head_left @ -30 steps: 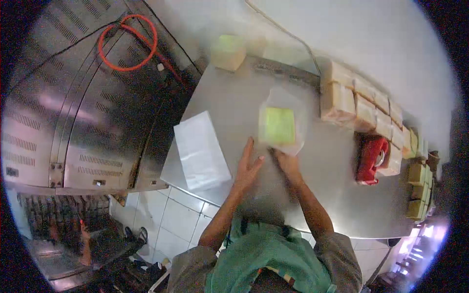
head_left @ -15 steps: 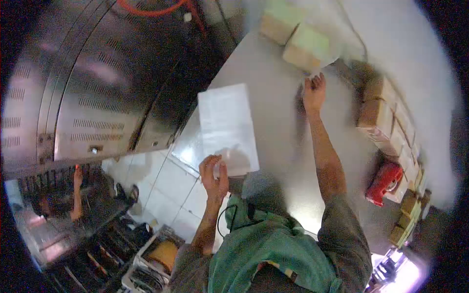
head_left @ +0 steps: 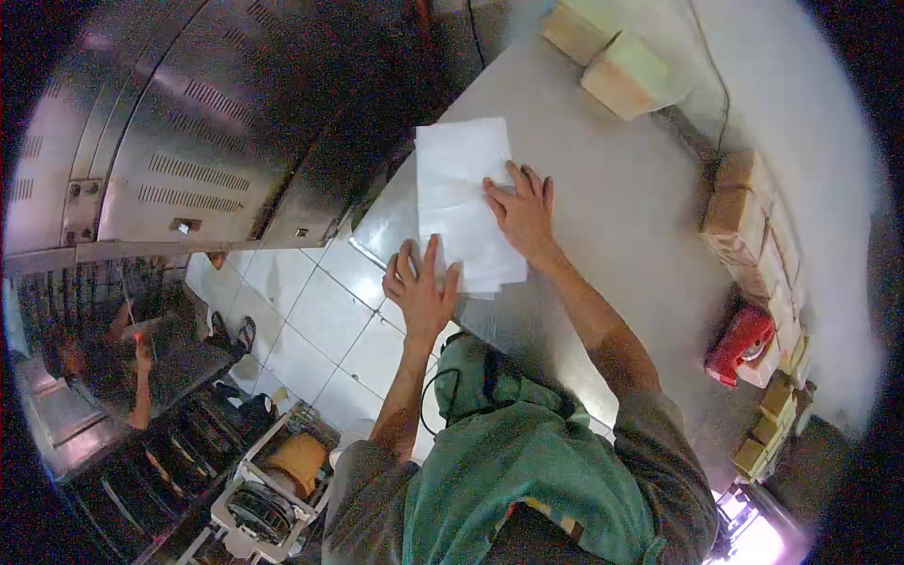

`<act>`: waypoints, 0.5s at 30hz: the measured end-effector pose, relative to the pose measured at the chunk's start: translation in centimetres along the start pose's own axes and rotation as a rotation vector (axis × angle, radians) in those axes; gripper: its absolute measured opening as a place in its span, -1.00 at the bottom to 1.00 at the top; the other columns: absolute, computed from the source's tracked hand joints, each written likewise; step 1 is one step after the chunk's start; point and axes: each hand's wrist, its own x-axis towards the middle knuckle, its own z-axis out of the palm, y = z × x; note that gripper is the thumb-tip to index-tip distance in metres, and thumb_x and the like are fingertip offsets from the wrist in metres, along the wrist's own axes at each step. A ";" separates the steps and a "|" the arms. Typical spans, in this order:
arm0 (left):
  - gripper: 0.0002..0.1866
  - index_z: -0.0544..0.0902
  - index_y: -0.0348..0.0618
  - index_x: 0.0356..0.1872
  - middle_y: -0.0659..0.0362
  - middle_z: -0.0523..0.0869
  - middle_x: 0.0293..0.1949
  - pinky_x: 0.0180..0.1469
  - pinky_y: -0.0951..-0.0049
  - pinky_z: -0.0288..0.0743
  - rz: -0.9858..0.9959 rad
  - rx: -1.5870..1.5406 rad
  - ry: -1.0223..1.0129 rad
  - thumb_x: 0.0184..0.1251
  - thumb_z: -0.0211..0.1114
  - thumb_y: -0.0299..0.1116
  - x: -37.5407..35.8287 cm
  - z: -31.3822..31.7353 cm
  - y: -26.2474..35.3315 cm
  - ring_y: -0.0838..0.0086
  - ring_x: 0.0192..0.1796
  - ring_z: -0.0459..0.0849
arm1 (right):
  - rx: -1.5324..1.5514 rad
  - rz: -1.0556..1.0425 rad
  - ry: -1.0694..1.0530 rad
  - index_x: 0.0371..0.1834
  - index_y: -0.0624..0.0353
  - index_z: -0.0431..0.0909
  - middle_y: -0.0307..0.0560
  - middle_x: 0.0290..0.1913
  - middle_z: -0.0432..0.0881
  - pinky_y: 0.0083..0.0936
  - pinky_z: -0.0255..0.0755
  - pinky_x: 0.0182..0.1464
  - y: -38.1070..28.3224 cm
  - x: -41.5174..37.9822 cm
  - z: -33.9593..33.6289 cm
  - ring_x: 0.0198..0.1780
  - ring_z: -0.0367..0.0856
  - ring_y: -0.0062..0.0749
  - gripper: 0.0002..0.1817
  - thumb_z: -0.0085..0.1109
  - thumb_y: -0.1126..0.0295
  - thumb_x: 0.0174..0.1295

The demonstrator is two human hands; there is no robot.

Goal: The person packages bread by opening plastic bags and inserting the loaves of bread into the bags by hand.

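A stack of thin white sheets (head_left: 461, 207) lies on the grey worktable (head_left: 640, 273), close to its left edge. My left hand (head_left: 421, 294) is at the lower left side of the stack, its fingers spread and a fingertip resting on the sheets. On the right side, my right hand (head_left: 524, 212) lies over the stack's edge with its fingers apart and pointing up and left. Neither hand is closed around anything. At the lower end, the sheet edges are slightly offset from each other.
Two wrapped blocks (head_left: 623, 80) stand at the table's far end. Along the wall on the right is a row of wrapped packs (head_left: 753, 226), with a red tape dispenser (head_left: 741, 346) beside it. Steel cabinets (head_left: 198, 132) rise at left. Another person's arm (head_left: 141, 391) shows at lower left.
My right hand has come back from the far blocks to the sheets. The stack now lies farther up in view, and my left hand has moved up with its fingers more outstretched.
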 end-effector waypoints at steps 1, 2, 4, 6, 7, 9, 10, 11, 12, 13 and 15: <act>-0.38 0.43 0.22 0.34 -0.07 0.23 0.36 0.34 -0.14 -0.07 -0.013 0.026 -0.012 0.26 0.23 0.11 -0.1 -0.1 0.1 -0.03 0.34 0.11 | 0.019 0.011 0.014 0.09 -0.15 0.64 0.01 0.36 0.35 0.38 -0.08 0.35 0.0 -0.2 0.1 0.38 0.23 0.09 -0.66 0.20 0.17 0.25; -0.37 0.45 0.23 0.33 -0.05 0.21 0.37 0.35 -0.11 -0.06 -0.023 0.049 -0.021 0.25 0.23 0.14 0.0 -0.2 0.2 -0.01 0.33 0.13 | 0.035 0.023 0.032 0.07 -0.14 0.65 0.01 0.33 0.38 0.32 0.00 0.34 0.2 -0.3 0.2 0.35 0.28 0.07 -0.69 0.19 0.20 0.26; -0.34 0.43 0.24 0.34 -0.05 0.21 0.37 0.31 -0.25 -0.06 -0.046 0.074 -0.058 0.23 0.23 0.20 0.3 -0.8 0.7 -0.02 0.36 0.11 | 0.218 0.086 0.090 0.02 -0.07 0.67 -0.01 0.27 0.43 0.08 0.17 0.31 0.0 -0.2 -0.8 0.27 0.39 -0.04 -0.73 0.20 0.26 0.28; -0.33 0.42 0.24 0.34 -0.04 0.22 0.37 0.29 -0.29 -0.05 -0.057 0.120 -0.097 0.22 0.22 0.22 0.4 -1.3 0.7 -0.04 0.37 0.11 | 0.558 0.185 0.158 -0.02 0.05 0.69 -0.02 0.20 0.48 -0.28 0.37 0.24 -0.6 -0.6 -2.7 0.17 0.51 -0.24 -0.77 0.21 0.33 0.30; -0.32 0.43 0.21 0.33 -0.05 0.24 0.35 0.29 -0.32 -0.05 -0.069 0.102 -0.095 0.19 0.26 0.20 0.7 -1.5 1.0 -0.08 0.37 0.11 | 0.668 0.250 0.105 -0.03 0.09 0.68 -0.03 0.19 0.50 -0.37 0.39 0.21 -1.0 -0.9 -4.3 0.14 0.53 -0.28 -0.78 0.21 0.36 0.30; -0.31 0.43 0.16 0.32 -0.04 0.27 0.34 0.34 -0.27 -0.08 0.022 -0.104 -0.012 0.18 0.30 0.16 1.9 -1.8 1.8 -0.08 0.38 0.13 | 0.886 0.379 0.002 -0.05 0.18 0.68 -0.04 0.15 0.53 -0.55 0.43 0.14 -1.5 -1.4 -7.5 0.08 0.56 -0.36 -0.79 0.21 0.42 0.29; -0.31 0.43 0.13 0.31 -0.04 0.29 0.33 0.36 -0.24 -0.09 0.066 -0.208 0.027 0.18 0.31 0.15 2.8 -2.4 2.6 -0.07 0.38 0.14 | 0.924 0.352 -0.001 -0.05 0.20 0.67 -0.05 0.13 0.55 -0.54 0.42 0.14 -1.2 -1.8 -7.9 0.10 0.55 -0.37 -0.79 0.22 0.43 0.29; -0.30 0.44 -0.01 0.29 -0.02 0.35 0.29 0.38 -0.06 0.05 0.097 -0.312 0.003 0.16 0.39 0.06 3.8 -3.2 3.8 0.04 0.36 0.24 | 0.963 0.326 -0.003 -0.05 0.22 0.67 -0.05 0.11 0.56 -0.53 0.41 0.15 -0.8 -2.3 -8.3 0.11 0.54 -0.38 -0.79 0.22 0.43 0.28; -0.30 0.44 -0.05 0.28 -0.01 0.36 0.28 0.36 -0.01 0.11 0.091 -0.512 -0.090 0.15 0.40 0.03 4.7 -2.8 4.0 0.07 0.34 0.27 | 1.002 0.299 -0.004 -0.06 0.25 0.67 -0.06 0.08 0.58 -0.51 0.40 0.16 -0.4 -2.7 -8.8 0.12 0.53 -0.39 -0.78 0.22 0.44 0.27; -0.30 0.44 -0.09 0.27 0.00 0.37 0.27 0.34 0.04 0.17 0.086 -0.712 -0.185 0.15 0.42 0.01 5.7 -2.4 4.2 0.11 0.33 0.30 | 1.018 0.281 -0.011 -0.05 0.24 0.67 -0.06 0.09 0.58 -0.52 0.40 0.16 -0.2 -3.2 -9.3 0.12 0.53 -0.39 -0.78 0.23 0.45 0.26; -0.42 0.50 -0.21 0.13 -0.01 0.45 0.18 0.25 0.20 0.31 0.091 -0.920 -0.235 0.18 0.43 -0.10 6.9 -3.0 6.2 0.22 0.25 0.42 | 1.048 0.248 -0.016 -0.05 0.23 0.67 -0.07 0.10 0.59 -0.52 0.39 0.16 0.5 -4.2 -10.7 0.12 0.52 -0.39 -0.77 0.24 0.46 0.24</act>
